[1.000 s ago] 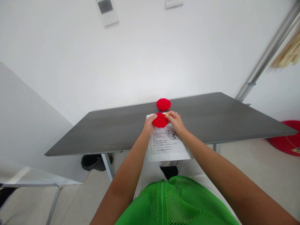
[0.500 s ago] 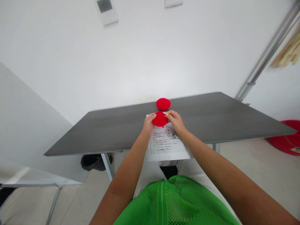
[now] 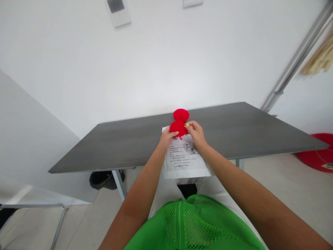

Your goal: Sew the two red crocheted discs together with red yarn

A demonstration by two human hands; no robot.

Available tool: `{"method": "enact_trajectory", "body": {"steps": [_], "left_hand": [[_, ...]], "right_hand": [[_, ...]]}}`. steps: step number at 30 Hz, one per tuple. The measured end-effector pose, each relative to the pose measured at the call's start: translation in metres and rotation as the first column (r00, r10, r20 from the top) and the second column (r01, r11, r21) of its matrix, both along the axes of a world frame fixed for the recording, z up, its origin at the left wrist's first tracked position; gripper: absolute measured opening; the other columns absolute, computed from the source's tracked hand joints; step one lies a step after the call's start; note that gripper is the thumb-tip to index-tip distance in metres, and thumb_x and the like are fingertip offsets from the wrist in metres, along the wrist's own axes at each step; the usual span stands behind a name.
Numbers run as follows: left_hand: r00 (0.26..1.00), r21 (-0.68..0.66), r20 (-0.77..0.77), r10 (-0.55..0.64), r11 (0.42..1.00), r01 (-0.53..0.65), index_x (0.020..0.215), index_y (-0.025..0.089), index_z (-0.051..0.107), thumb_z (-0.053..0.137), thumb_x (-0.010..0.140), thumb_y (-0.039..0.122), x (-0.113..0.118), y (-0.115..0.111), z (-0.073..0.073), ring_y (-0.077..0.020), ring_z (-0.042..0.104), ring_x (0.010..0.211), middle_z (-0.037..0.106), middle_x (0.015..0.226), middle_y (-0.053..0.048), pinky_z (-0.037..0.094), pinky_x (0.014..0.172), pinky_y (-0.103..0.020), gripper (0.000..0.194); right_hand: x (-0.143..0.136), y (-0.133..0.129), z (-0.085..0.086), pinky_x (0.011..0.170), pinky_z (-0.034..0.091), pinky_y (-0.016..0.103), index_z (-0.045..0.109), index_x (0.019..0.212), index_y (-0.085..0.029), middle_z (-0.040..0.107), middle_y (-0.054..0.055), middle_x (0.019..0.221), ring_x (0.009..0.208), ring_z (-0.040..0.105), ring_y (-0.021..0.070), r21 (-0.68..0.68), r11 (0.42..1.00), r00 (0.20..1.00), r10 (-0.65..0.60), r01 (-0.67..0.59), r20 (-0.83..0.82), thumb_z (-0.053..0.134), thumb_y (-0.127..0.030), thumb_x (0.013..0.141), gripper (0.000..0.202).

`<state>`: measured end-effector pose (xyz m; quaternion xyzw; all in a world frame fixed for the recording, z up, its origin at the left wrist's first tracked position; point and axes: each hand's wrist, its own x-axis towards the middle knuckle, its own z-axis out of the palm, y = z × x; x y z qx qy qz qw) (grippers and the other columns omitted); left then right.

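A flat red disc [image 3: 178, 128], knitted or felt-like, is held above the printed sheet. My left hand [image 3: 166, 139] is closed on its left side, with the thumb across its lower front. At the disc's right edge my right hand [image 3: 195, 132] pinches a small yellow loop-like piece [image 3: 186, 125], too small to identify for sure. A short red strand hangs from the disc's bottom. Just behind the disc, a rounded red object [image 3: 181, 114], perhaps a ball of yarn, rests near the table's back edge.
The white printed sheet [image 3: 186, 165] lies on the grey table [image 3: 125, 142] and overhangs its front edge. A black-lined bin [image 3: 102, 180] stands below at the left. At the right are a red basin [image 3: 314, 158] and a wall pipe [image 3: 291, 71].
The disc has moved slightly up and away, now overlapping the rounded red object in view. My left thumb has shifted from the disc's upper left to its lower front.
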<state>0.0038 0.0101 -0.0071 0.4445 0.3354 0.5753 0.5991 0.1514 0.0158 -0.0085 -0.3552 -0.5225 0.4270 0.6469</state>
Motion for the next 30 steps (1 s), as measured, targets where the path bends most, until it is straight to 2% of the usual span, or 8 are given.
{"method": "enact_trajectory", "body": {"steps": [14, 22, 30], "left_hand": [[0.998, 0.016, -0.022, 0.057, 0.998, -0.057, 0.083, 0.016, 0.065, 0.078, 0.05, 0.017, 0.0002, -0.0027, 0.0034, -0.0079, 0.05, 0.055, 0.063, 0.067, 0.004, 0.035, 0.052, -0.022, 0.036], [0.994, -0.016, 0.0, 0.107, 0.994, -0.107, 0.082, 0.015, 0.07, 0.085, 0.051, 0.026, 0.001, -0.0027, 0.0019, -0.0145, 0.063, 0.068, 0.071, 0.073, -0.001, 0.049, 0.071, -0.029, 0.036], [0.994, -0.049, 0.021, 0.11, 0.993, -0.109, 0.075, 0.014, 0.069, 0.086, 0.049, 0.028, 0.0002, -0.0044, 0.0045, -0.0144, 0.063, 0.065, 0.071, 0.07, -0.001, 0.049, 0.07, -0.029, 0.034]], "right_hand": [[0.0006, -0.0016, 0.0009, 0.053, 0.044, 0.025, 0.059, 0.086, -0.023, 0.053, -0.007, 0.057, 0.052, 0.049, 0.0111, 0.03, 0.999, 0.998, 0.042, -0.043, 0.04, 0.064, -0.036, 0.076, 0.018], [-0.0024, -0.0063, 0.0003, 0.054, 0.044, 0.026, 0.059, 0.081, -0.022, 0.052, -0.006, 0.057, 0.053, 0.049, 0.0118, 0.017, 0.989, 0.982, 0.144, -0.147, 0.122, 0.069, -0.039, 0.074, 0.021], [-0.0003, -0.0096, 0.0049, 0.055, 0.047, 0.027, 0.061, 0.076, -0.021, 0.056, -0.003, 0.062, 0.054, 0.053, 0.0123, 0.004, 0.982, 0.972, 0.188, -0.19, 0.14, 0.062, -0.036, 0.077, 0.015]]}}
